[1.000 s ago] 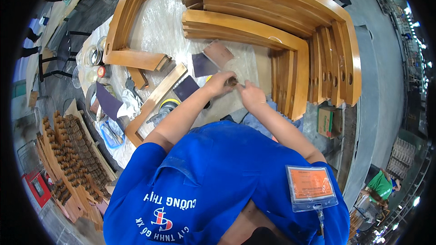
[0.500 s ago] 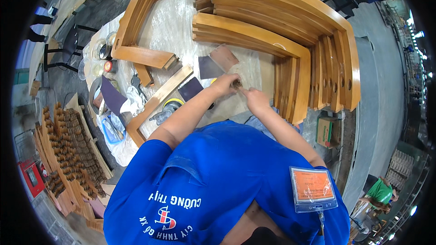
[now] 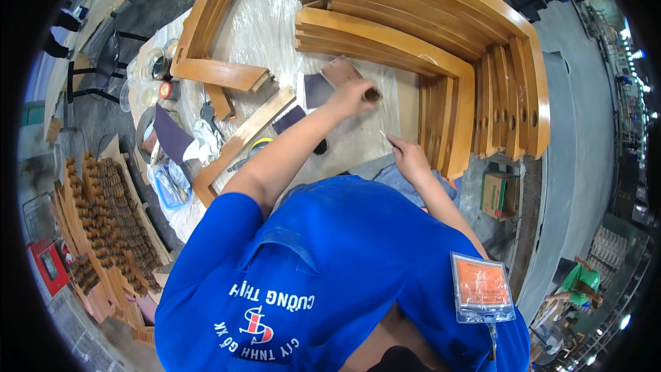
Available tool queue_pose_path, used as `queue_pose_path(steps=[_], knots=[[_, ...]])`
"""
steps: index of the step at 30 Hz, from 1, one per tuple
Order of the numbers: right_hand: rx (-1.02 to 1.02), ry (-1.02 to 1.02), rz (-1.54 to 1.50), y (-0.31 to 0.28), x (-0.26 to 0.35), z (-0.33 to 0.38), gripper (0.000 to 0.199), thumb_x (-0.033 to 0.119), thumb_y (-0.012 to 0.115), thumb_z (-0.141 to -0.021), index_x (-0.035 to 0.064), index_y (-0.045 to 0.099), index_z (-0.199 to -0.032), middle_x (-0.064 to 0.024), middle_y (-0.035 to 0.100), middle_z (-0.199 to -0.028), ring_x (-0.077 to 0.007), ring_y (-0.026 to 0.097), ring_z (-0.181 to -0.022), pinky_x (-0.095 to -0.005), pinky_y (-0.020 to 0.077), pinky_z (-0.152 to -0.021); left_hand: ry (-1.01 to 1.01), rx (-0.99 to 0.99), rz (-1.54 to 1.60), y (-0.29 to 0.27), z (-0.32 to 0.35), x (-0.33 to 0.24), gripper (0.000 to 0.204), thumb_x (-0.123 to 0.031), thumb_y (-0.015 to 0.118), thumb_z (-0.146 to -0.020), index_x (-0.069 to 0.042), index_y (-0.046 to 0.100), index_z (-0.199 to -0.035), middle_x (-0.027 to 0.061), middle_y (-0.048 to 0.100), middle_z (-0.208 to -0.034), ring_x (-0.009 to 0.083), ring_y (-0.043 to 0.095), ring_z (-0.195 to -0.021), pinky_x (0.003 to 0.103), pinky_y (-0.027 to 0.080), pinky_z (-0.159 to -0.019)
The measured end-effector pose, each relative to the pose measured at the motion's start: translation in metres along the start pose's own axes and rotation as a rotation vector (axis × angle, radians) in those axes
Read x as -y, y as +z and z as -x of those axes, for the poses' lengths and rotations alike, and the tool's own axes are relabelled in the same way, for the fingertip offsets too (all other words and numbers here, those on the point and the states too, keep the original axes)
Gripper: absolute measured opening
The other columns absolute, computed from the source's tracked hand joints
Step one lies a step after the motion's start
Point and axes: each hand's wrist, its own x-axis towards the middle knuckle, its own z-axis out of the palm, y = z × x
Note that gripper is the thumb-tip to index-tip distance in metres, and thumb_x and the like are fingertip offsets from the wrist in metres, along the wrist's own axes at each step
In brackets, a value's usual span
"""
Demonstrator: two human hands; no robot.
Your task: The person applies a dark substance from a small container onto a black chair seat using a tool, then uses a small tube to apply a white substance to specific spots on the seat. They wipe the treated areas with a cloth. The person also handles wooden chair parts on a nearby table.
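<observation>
My left hand (image 3: 353, 99) is closed round a small brown cup-like thing (image 3: 372, 95) with a dark rim, over the plastic-covered table. To its right and nearer my body, my right hand (image 3: 412, 160) grips a thin pale-tipped tool (image 3: 385, 136), too small to identify. The two hands are apart. Just beyond my left hand lie a brown sanding sheet (image 3: 339, 70) and a dark purple one (image 3: 317, 89). Under my left forearm, a yellow-rimmed sander (image 3: 260, 145) is partly hidden.
Curved, varnished wooden frames (image 3: 385, 34) are stacked at the far right. More angled wooden pieces (image 3: 224, 74) stand at the left, near a long pale-edged piece (image 3: 251, 129). Jars (image 3: 148, 96), a white cloth (image 3: 203, 139) and a blue tub (image 3: 171, 189) line the left edge.
My hands were together at the brown cup-like thing and have separated. The left has moved slightly farther away with it; the right has drawn back to the right, showing the thin tool.
</observation>
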Motion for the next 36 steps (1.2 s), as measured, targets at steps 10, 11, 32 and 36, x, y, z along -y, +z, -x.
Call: queue_pose_path(steps=[10, 11, 32, 36], knots=[[0.010, 0.003, -0.115, 0.028, -0.019, 0.021, 0.024, 0.007, 0.058, -0.087, -0.0011, 0.059, -0.110, -0.0174, 0.065, -0.085, -0.0287, 0.065, -0.071, -0.0373, 0.0505, -0.065, -0.091, 0.038, -0.076, -0.074, 0.019, -0.010, 0.068, -0.024, 0.080, -0.071, -0.007, 0.050, -0.131, 0.0189, 0.057, -0.126, 0.0382, 0.048, -0.122, 0.041, 0.039, -0.104], [0.037, 0.078, -0.164, 0.028, -0.021, 0.025, 0.022, 0.007, 0.057, -0.088, -0.0015, 0.058, -0.109, -0.0153, 0.064, -0.080, -0.0245, 0.064, -0.065, -0.0355, 0.0502, -0.060, -0.206, 0.127, 0.089, -0.090, 0.038, -0.010, 0.071, -0.023, 0.079, -0.072, -0.007, 0.048, -0.134, 0.0201, 0.053, -0.130, 0.0379, 0.048, -0.123, 0.041, 0.038, -0.106], [-0.142, -0.082, -0.177, -0.033, 0.084, 0.046, 0.027, 0.002, 0.054, -0.088, 0.0034, 0.064, -0.112, -0.0162, 0.059, -0.094, -0.0325, 0.057, -0.093, -0.0367, 0.0458, -0.083, -0.135, 0.068, 0.525, -0.090, 0.111, -0.071, 0.072, -0.011, 0.082, -0.065, -0.007, 0.046, -0.126, 0.0086, 0.052, -0.118, 0.0190, 0.052, -0.113, 0.032, 0.042, -0.098], [-0.238, -0.083, -0.244, -0.082, 0.118, 0.083, 0.028, -0.004, 0.055, -0.086, 0.0021, 0.065, -0.111, -0.0149, 0.058, -0.089, -0.0313, 0.058, -0.085, -0.0352, 0.0466, -0.077, -0.119, 0.189, 0.814, -0.112, 0.087, -0.089, 0.078, -0.009, 0.082, -0.065, -0.007, 0.041, -0.131, 0.0057, 0.051, -0.120, 0.0162, 0.050, -0.115, 0.030, 0.039, -0.101]])
